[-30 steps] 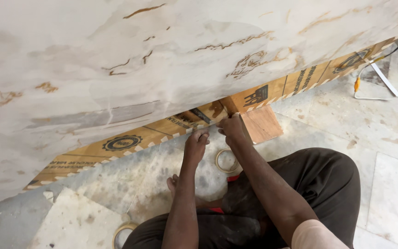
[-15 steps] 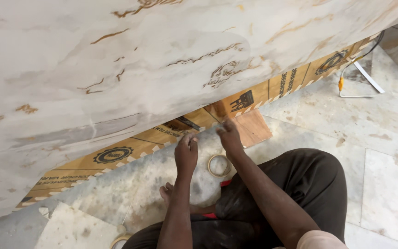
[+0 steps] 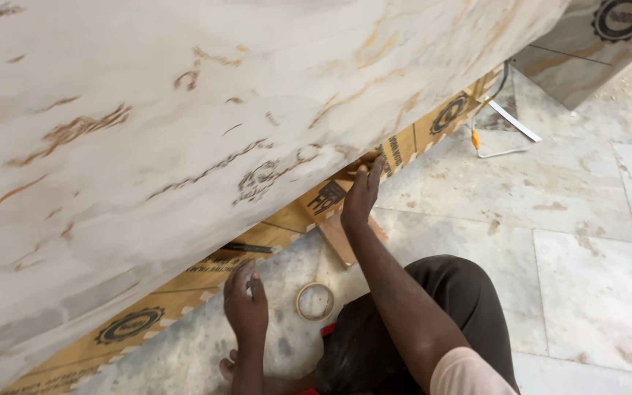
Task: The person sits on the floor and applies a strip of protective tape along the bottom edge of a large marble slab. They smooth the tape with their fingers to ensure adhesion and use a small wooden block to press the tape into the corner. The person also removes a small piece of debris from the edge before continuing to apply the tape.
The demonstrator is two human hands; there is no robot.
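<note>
The right hand (image 3: 362, 196) has its fingers straight and together, open, pressed flat on the cardboard (image 3: 287, 219) just under the slab (image 3: 184, 132); the fingertips go out of sight beneath the slab's edge. The left hand (image 3: 245, 303) is open too, fingers loosely spread and resting on the cardboard lower along the same edge, gripping nothing.

Below the slab, between the two forearms, a tape roll (image 3: 315, 301) lies flat on the floor (image 3: 587, 219), touched by neither hand. A wood block (image 3: 339, 238) lies just under the right wrist, beside the slab's edge.

The slab leans over both hands; if it slid or tipped, the fingers tucked beneath could be pinched. The cardboard could also buckle or slip under the pressing palms.

The cardboard is tan, a long strip along the slab's lower edge, printed with round black seals, black lettering and a pale toothed border. Another seal shows on a sheet at the top right, beyond the slab. A white strip (image 3: 515, 121) and an orange-handled tool (image 3: 475, 139) lie on the floor right of the slab
</note>
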